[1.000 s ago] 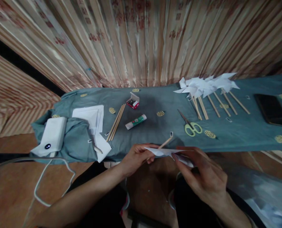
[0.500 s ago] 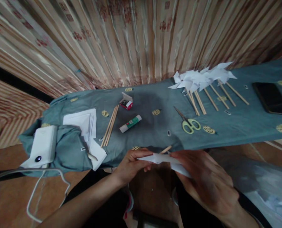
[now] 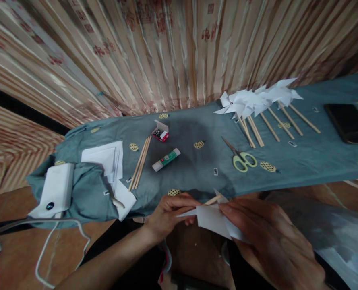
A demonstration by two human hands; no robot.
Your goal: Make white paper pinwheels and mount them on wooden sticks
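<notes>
Over the table's front edge, my left hand (image 3: 169,213) pinches the left side of a folded white paper pinwheel (image 3: 213,218). My right hand (image 3: 269,229) is closed on the pinwheel's right side, its fingers hiding part of the blades. A wooden stick (image 3: 212,200) shows just behind the paper between both hands; its other end is hidden. Beyond the hands, a green and white glue stick (image 3: 166,159) and green-handled scissors (image 3: 241,159) lie on the cloth. A small red box of metal pins (image 3: 160,133) stands with its lid up.
Several white pinwheels on sticks (image 3: 254,102) lie at the back right, left of a black phone (image 3: 349,123). To the left are loose wooden sticks (image 3: 140,163), paper sheets (image 3: 102,155) and a white device (image 3: 56,187) with a cable. A curtain (image 3: 172,60) hangs behind the table.
The pinwheel has tilted, showing a broader paper face and a blade tip standing up behind the stick. My right hand has shifted slightly right and down; the left has hardly moved.
</notes>
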